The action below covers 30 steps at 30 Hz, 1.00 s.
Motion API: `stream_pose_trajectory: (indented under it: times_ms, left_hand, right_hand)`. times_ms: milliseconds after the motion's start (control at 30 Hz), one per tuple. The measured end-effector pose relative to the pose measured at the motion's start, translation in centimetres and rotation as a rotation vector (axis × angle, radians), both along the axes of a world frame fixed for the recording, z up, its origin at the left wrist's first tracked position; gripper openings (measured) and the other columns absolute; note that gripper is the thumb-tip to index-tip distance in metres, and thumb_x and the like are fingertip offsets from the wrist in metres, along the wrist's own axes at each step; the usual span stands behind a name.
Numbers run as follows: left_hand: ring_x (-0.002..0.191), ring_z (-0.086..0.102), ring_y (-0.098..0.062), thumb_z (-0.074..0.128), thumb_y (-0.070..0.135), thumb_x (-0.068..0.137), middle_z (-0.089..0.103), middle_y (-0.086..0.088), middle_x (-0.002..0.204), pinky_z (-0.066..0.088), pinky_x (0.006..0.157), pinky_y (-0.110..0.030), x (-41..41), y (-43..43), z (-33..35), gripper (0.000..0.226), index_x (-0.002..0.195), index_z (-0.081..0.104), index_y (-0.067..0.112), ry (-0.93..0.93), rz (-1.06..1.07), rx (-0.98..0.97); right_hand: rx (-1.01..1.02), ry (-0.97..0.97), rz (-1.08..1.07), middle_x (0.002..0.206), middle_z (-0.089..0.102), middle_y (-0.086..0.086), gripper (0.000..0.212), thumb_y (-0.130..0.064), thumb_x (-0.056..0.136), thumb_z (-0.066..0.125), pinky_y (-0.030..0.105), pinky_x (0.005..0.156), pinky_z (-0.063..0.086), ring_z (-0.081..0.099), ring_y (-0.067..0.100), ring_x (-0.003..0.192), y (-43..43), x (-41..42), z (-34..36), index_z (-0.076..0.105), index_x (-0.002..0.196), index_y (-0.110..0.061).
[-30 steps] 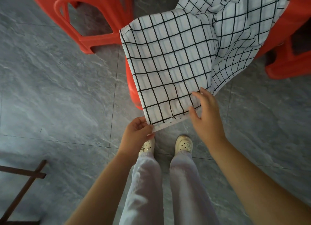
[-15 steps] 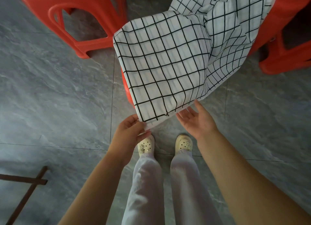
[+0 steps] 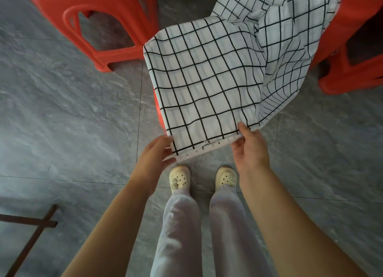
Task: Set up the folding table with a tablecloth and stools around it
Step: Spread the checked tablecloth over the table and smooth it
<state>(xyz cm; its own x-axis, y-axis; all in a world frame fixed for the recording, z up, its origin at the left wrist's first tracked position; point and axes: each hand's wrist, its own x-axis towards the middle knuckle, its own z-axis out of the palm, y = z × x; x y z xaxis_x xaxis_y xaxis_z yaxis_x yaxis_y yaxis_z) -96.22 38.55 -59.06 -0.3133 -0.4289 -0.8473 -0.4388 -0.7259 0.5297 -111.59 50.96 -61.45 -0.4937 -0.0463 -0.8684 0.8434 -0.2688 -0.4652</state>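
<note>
A white tablecloth [image 3: 209, 85] with a black grid hangs folded in front of me, its far part draped over a red stool at the upper right. My left hand [image 3: 154, 156] pinches the cloth's near left corner. My right hand [image 3: 249, 150] pinches the near hem at its right end, thumb on top. A red plastic stool [image 3: 116, 23] stands on the floor at the upper left. Another red stool [image 3: 356, 54] stands at the right, partly under the cloth. A third red stool [image 3: 158, 108] shows only as a sliver behind the cloth's left edge.
The floor is grey stone tile [image 3: 62, 110]. My feet in cream clogs [image 3: 179, 178] stand just below the cloth. Dark brown crossed bars [image 3: 31, 231], perhaps the folding table's frame, lie at the lower left.
My right hand, which had let go and lay palm up under the hem, has closed on the hem again. The cloth's near edge has come slightly towards me.
</note>
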Motion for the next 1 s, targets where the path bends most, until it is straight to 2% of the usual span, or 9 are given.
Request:
stream_pose_trajectory:
  times_ms: [133, 200, 300, 433, 500, 600, 767, 900, 1000]
  left_hand:
    - [0.089, 0.069, -0.016, 0.06, 0.022, 0.09, 0.07, -0.005, 0.102, 0.054, 0.08, -0.035, -2.2, -1.5, -0.3, 0.022, 0.111, 0.058, 0.018, 0.025, 0.093, -0.021]
    - [0.079, 0.066, -0.01, 0.063, 0.015, 0.087, 0.067, 0.001, 0.093, 0.057, 0.078, -0.035, -3.2, -1.7, 0.0, 0.043, 0.126, 0.047, 0.025, -0.042, 0.018, -0.213]
    - [0.059, 0.052, -0.008, 0.06, 0.013, 0.088, 0.055, -0.007, 0.08, 0.051, 0.055, -0.02, -3.6, -1.6, 0.8, 0.066, 0.139, 0.026, 0.038, -0.093, -0.148, -0.509]
    - [0.053, 0.047, -0.011, 0.055, 0.013, 0.09, 0.058, 0.007, 0.081, 0.047, 0.05, -0.024, -3.4, -1.7, 1.9, 0.046, 0.126, 0.049, 0.04, -0.055, -0.287, -0.645]
    - [0.048, 0.041, -0.004, 0.054, 0.012, 0.091, 0.053, 0.014, 0.072, 0.04, 0.046, -0.016, -3.2, -1.9, 2.2, 0.036, 0.117, 0.059, 0.037, -0.08, -0.322, -0.661]
    - [0.048, 0.04, -0.002, 0.054, 0.014, 0.091, 0.053, 0.013, 0.074, 0.037, 0.046, -0.011, -3.0, -2.4, 2.7, 0.033, 0.112, 0.063, 0.038, -0.108, -0.336, -0.642]
    - [0.054, 0.039, -0.018, 0.053, 0.015, 0.091, 0.051, -0.008, 0.072, 0.039, 0.051, -0.03, -3.1, -3.0, 3.5, 0.032, 0.11, 0.062, 0.04, -0.105, -0.305, -0.613]
    - [0.046, 0.035, -0.011, 0.05, 0.016, 0.093, 0.043, -0.007, 0.062, 0.036, 0.044, -0.025, -3.2, -2.7, 3.9, 0.032, 0.115, 0.06, 0.037, -0.106, -0.336, -0.674]
    - [0.042, 0.035, -0.005, 0.049, 0.015, 0.094, 0.039, 0.007, 0.062, 0.031, 0.04, -0.012, -3.2, -2.8, 4.7, 0.033, 0.119, 0.059, 0.034, -0.118, -0.357, -0.728]
  right_hand:
    - [0.103, 0.152, 0.068, 0.084, 0.065, 0.003, 0.012, -0.002, 0.088, 0.064, 0.027, 0.078, 0.058, 0.067, 0.014, 0.084, 0.0, 0.5, 0.3, 0.056, 0.091, -0.011]
    - [0.187, 0.243, 0.116, 0.082, 0.064, 0.002, 0.016, -0.003, 0.088, 0.065, 0.027, 0.075, 0.057, 0.067, 0.011, 0.08, -0.1, 0.7, 0.5, 0.055, 0.098, -0.011]
    - [0.287, 0.361, 0.137, 0.096, 0.067, 0.0, 0.043, 0.0, 0.086, 0.065, 0.029, 0.076, 0.058, 0.069, 0.006, 0.079, -0.5, 1.0, 1.1, 0.047, 0.124, -0.01]
    - [0.367, 0.558, 0.2, 0.124, 0.057, -0.003, 0.087, 0.001, 0.084, 0.066, 0.025, 0.086, 0.056, 0.064, -0.002, 0.1, -0.5, 1.1, 1.7, 0.015, 0.148, -0.026]
    - [0.404, 0.65, 0.318, 0.13, 0.054, -0.005, 0.074, -0.005, 0.088, 0.063, 0.029, 0.093, 0.053, 0.06, 0.002, 0.109, -0.4, 0.9, 1.9, 0.026, 0.147, -0.03]
    - [0.448, 0.741, 0.515, 0.109, 0.062, -0.006, 0.041, -0.008, 0.095, 0.043, 0.033, 0.094, 0.051, 0.057, 0.006, 0.092, 0.5, 0.3, 1.8, 0.055, 0.131, -0.024]
    - [0.771, 1.144, 0.931, 0.109, 0.062, 0.001, 0.041, -0.002, 0.087, 0.056, 0.017, 0.081, 0.046, 0.057, 0.016, 0.099, 2.4, -1.7, 2.5, 0.062, 0.124, -0.018]
    - [0.984, 1.429, 0.897, 0.087, 0.054, 0.007, 0.023, -0.006, 0.08, 0.071, 0.026, 0.072, 0.044, 0.048, 0.022, 0.087, 2.9, -3.5, 2.5, 0.074, 0.1, -0.017]
    - [0.99, 1.548, 0.862, 0.1, 0.056, 0.013, 0.022, -0.003, 0.079, 0.066, 0.028, 0.083, 0.043, 0.044, 0.023, 0.099, 2.7, -4.2, 3.3, 0.075, 0.094, -0.016]
